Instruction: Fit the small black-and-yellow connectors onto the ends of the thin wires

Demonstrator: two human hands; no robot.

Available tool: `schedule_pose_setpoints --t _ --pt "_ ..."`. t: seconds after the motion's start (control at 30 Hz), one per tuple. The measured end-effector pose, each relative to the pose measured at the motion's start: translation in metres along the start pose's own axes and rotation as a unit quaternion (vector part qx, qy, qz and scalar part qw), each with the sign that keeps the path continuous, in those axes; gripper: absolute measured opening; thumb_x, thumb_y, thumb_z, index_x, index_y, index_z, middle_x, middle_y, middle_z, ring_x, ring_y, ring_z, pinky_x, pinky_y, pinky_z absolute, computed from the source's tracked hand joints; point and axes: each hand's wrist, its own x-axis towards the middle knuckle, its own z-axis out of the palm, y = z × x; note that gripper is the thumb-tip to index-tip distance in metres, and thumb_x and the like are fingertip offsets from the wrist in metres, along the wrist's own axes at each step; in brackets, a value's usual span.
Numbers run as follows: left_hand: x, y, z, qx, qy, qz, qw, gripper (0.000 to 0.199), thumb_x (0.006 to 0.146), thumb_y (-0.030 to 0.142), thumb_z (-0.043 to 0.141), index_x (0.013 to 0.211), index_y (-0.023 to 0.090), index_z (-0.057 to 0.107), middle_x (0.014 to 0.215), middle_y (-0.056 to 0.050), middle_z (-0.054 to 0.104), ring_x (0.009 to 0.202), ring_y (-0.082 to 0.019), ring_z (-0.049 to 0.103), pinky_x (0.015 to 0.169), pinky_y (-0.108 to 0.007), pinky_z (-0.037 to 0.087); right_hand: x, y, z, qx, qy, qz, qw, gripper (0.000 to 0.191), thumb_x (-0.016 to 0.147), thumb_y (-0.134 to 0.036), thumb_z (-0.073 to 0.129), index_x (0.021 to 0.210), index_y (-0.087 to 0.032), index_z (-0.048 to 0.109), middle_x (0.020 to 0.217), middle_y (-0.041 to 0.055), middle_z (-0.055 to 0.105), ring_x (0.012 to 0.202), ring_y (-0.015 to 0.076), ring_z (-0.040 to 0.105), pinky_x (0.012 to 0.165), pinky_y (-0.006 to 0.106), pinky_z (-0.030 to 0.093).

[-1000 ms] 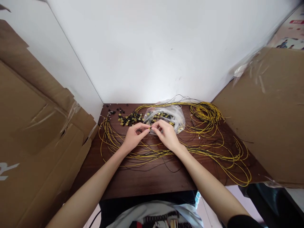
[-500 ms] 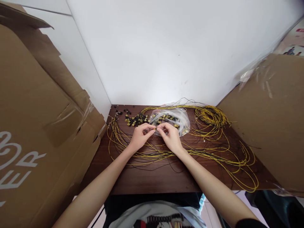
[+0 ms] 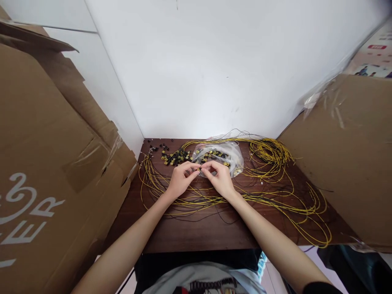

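My left hand (image 3: 180, 180) and my right hand (image 3: 220, 179) meet fingertip to fingertip over the middle of the table. Both are closed in a pinch on one small black-and-yellow piece (image 3: 200, 168), mostly covered by the fingers. Just behind them, a clear plastic bag (image 3: 236, 158) lies open with several yellow-and-black pieces in it. A heap of similar yellow-and-black pieces (image 3: 177, 157) is to the left of the bag. Long yellow and black wires (image 3: 196, 202) run across the table beneath both wrists.
A looped bundle of yellow wire (image 3: 271, 151) lies at the back right. Tiny black bits (image 3: 163, 146) are scattered at the back left. Cardboard boxes stand on the left (image 3: 61, 134) and right (image 3: 343, 155), with a white wall (image 3: 196, 81) behind the brown table (image 3: 196, 237).
The camera view has tilted slightly, so the whole scene sits a little lower. Both hands stay together at the small piece, with only a slight shift of the fingers.
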Motion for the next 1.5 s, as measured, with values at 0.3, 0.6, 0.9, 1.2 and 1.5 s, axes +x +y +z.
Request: schedule_pose_setpoints --t 0.3,0.6,0.9,1.2,1.5 --pt "0.001 0.001 -0.001 -0.038 -0.034 -0.006 0.999 0.027 0.080 0.023 0.056 0.105 0.018 0.065 0.079 -0.003 0.055 0.067 -0.011 0.050 0.056 -0.020 0.040 0.001 0.004 0.000 0.041 -0.014 0.047 0.998 0.009 0.077 -0.023 0.055 0.081 -0.016 0.059 0.071 0.0011 0.062 0.061 0.0125 0.055 0.056 0.023 0.043" --pt "0.003 0.004 -0.005 -0.105 -0.022 -0.053 0.993 0.026 0.076 0.030 0.061 0.099 0.018 0.067 0.081 -0.003 0.058 0.066 -0.011 0.051 0.052 -0.020 0.042 0.001 -0.004 -0.004 0.028 -0.069 0.061 0.995 0.023 0.082 -0.029 0.051 0.103 -0.019 0.051 0.076 0.0012 0.066 0.063 0.0137 0.059 0.056 0.023 0.041" --pt "0.015 0.003 -0.030 -0.145 0.152 -0.066 0.975 0.030 0.070 0.028 0.067 0.097 0.016 0.065 0.077 -0.002 0.057 0.057 -0.008 0.049 0.049 -0.020 0.043 0.019 -0.014 -0.056 0.129 -0.314 0.149 0.929 0.033 0.080 -0.036 0.055 0.104 -0.014 0.062 0.065 0.0022 0.062 0.057 0.0103 0.054 0.050 0.022 0.042" --pt "0.022 -0.012 -0.046 -0.095 0.295 -0.076 0.948 0.035 0.067 0.030 0.067 0.098 0.014 0.063 0.076 -0.002 0.057 0.058 -0.009 0.050 0.045 -0.018 0.041 0.047 -0.060 -0.197 0.081 -0.153 0.119 0.978 0.026 0.071 -0.034 0.069 0.091 -0.019 0.063 0.058 -0.0022 0.056 0.051 0.0060 0.050 0.046 0.022 0.038" --pt "0.027 -0.028 -0.059 -0.087 0.390 -0.108 0.910 0.039 0.066 0.033 0.065 0.099 0.013 0.061 0.071 -0.001 0.056 0.050 -0.006 0.045 0.042 -0.018 0.035 0.070 -0.065 -0.261 -0.036 0.229 0.076 0.970 0.038 0.093 -0.025 0.025 0.097 -0.015 0.062 0.099 0.0065 0.064 0.055 -0.0041 0.050 0.048 0.019 0.033"
